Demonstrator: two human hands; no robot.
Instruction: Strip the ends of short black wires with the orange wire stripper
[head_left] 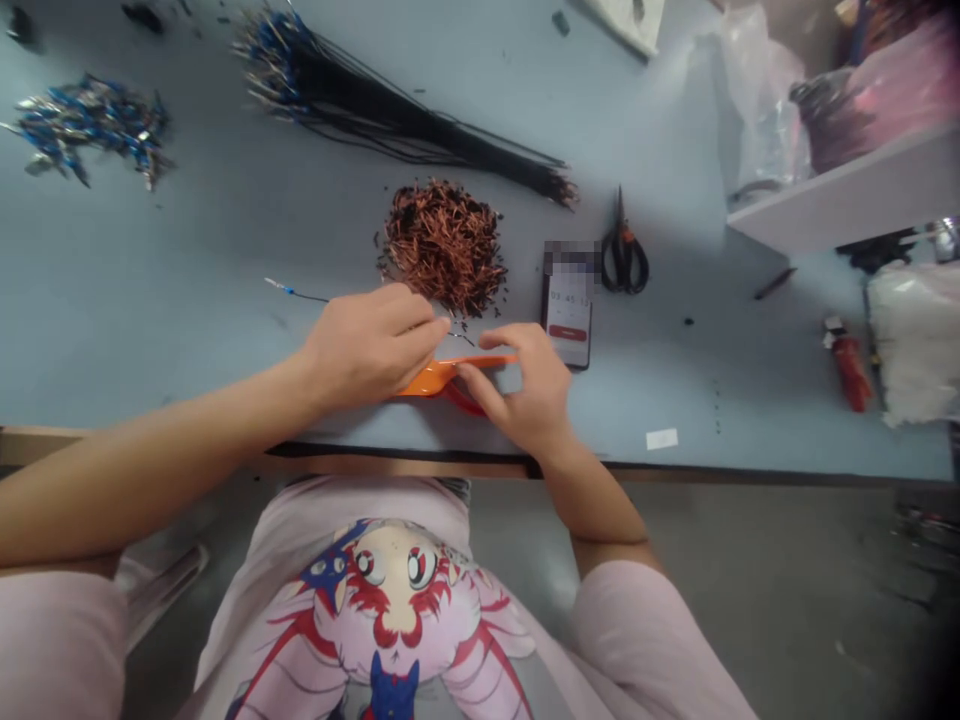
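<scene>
My left hand is closed on a thin black wire. A blue-sleeved metal terminal sits on the wire's far left end, and a short bare, twisted end pokes out past my fingertips. To the right, my right hand is open, thumb and forefinger apart around that bare end. Below both hands lies an orange-handled tool, partly covered by them; its kind is hidden. The right thumb overlaps its handle. Just beyond the hands is a heap of short copper-coloured and black wire scraps.
A bundle of black wires lies across the back. Loose blue terminals are piled at far left. A phone showing a timer and black scissors are right of the scraps. A red lighter and a white shelf stand farther right.
</scene>
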